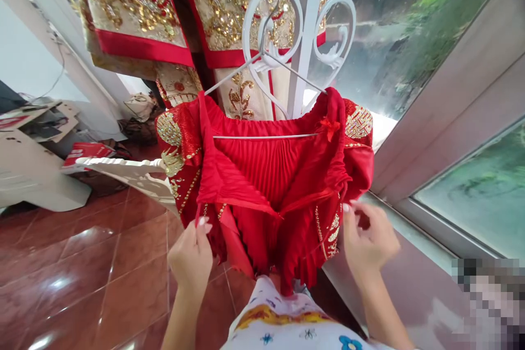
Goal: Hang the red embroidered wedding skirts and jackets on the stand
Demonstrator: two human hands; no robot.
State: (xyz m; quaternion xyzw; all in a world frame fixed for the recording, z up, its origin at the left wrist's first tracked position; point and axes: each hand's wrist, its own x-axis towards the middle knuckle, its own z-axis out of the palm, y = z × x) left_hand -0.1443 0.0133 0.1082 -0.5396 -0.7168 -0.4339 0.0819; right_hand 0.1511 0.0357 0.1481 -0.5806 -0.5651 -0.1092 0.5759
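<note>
A red pleated blouse (273,161) with gold-beaded sleeves hangs in front of me from a thin wire hanger (262,54). Its neckline is gathered, and a small red bow (329,128) sits near the right shoulder. My left hand (192,254) is closed in a pinch on the blouse's left edge, at a narrow red strip below the shoulder. On the other side, my right hand (369,238) has its thumb and curled fingers together at the blouse's right edge, beneath the puffed sleeve. The cloth between its fingertips is mostly hidden.
The hanger hooks onto a white scrolled metal frame (303,38). Cream garments with gold sequins and red borders (143,49) hang behind. A window (471,186) stands to the right. At left are a white slatted piece (127,167), a red packet (88,154) and a tiled floor (90,268).
</note>
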